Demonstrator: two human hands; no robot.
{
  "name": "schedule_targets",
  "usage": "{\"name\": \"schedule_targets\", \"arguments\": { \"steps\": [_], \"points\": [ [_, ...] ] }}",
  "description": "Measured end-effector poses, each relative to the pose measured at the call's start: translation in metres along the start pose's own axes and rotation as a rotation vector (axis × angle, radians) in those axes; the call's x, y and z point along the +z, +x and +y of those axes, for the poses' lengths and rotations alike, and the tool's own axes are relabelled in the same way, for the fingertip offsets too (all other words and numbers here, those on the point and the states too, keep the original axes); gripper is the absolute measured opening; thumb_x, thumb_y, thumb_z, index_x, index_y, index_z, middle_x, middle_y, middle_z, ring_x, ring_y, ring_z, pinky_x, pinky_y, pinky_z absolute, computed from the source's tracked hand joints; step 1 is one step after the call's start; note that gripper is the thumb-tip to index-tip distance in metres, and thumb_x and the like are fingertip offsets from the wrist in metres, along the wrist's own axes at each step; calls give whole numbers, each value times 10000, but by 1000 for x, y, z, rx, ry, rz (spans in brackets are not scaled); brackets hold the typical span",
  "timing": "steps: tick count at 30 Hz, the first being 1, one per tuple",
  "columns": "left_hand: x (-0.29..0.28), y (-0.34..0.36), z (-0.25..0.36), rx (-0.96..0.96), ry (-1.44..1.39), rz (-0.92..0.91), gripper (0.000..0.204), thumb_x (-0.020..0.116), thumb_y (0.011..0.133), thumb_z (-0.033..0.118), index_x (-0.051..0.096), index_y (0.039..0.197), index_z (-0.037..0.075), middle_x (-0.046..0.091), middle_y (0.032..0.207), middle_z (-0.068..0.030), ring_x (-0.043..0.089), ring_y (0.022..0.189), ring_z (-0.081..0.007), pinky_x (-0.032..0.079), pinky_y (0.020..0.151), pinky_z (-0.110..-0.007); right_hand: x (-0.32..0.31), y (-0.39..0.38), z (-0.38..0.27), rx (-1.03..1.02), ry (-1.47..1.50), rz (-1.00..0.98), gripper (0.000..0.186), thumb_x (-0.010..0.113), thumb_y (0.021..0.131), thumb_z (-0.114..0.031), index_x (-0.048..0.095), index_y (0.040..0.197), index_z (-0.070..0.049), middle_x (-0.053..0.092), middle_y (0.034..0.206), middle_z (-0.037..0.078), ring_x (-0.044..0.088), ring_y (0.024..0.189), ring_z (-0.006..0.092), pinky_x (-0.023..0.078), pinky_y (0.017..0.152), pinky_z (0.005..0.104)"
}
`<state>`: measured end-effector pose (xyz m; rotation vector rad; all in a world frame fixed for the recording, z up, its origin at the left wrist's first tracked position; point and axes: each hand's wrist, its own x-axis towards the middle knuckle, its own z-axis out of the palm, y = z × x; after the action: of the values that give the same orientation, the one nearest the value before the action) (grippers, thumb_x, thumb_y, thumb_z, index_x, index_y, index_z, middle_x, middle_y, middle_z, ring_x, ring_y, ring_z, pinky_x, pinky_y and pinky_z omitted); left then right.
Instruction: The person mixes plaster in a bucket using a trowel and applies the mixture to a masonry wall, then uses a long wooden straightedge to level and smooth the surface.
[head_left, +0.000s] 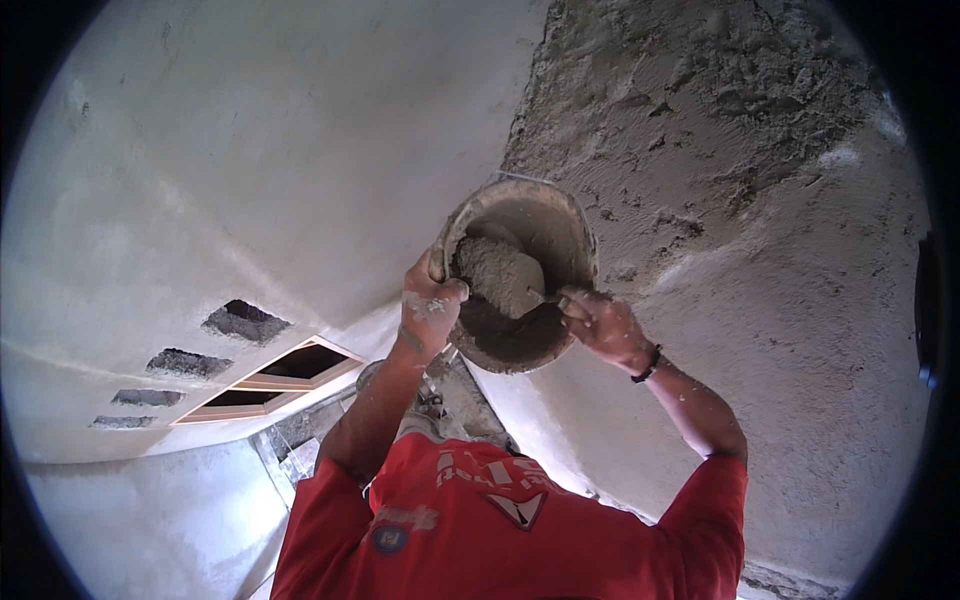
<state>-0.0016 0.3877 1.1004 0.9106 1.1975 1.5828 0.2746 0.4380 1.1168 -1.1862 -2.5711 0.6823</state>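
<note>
A round, mortar-crusted bucket is held up in front of the wall, its mouth facing me. My left hand, spattered with grey, is closed on the bucket's left rim, the thumb over the edge. Inside lies a heap of wet grey mortar. My right hand reaches over the right rim, its fingers wrapped round the handle of a trowel. The trowel's blade is in the bucket against the mortar and partly covered by it. A dark band circles my right wrist.
Rough, fresh mortar covers the wall at the upper right, beside smoother pale plaster on the left. Several dark rectangular holes and a wood-framed opening sit at the lower left. Cluttered objects show below the bucket.
</note>
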Motion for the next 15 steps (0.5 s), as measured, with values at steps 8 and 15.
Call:
{"name": "schedule_targets", "arguments": {
  "steps": [8,15],
  "points": [
    [-38,2,18,60,-160,41,522,516,618,12,563,1134,-57,636,984,-60,588,856,-157,466,801,-270,-103,17,-75,-197,-97,162,397,703,804,-125,589,1172,-25,657,828,125,655,716,225,544,649,331],
    [-71,-6,21,-30,-48,181,562,486,610,4,541,1164,-72,631,1083,-93,591,970,-188,433,897,-268,-197,26,-142,-298,68,48,369,676,847,-158,587,1157,20,647,784,100,626,613,154,517,505,275]
  ]
}}
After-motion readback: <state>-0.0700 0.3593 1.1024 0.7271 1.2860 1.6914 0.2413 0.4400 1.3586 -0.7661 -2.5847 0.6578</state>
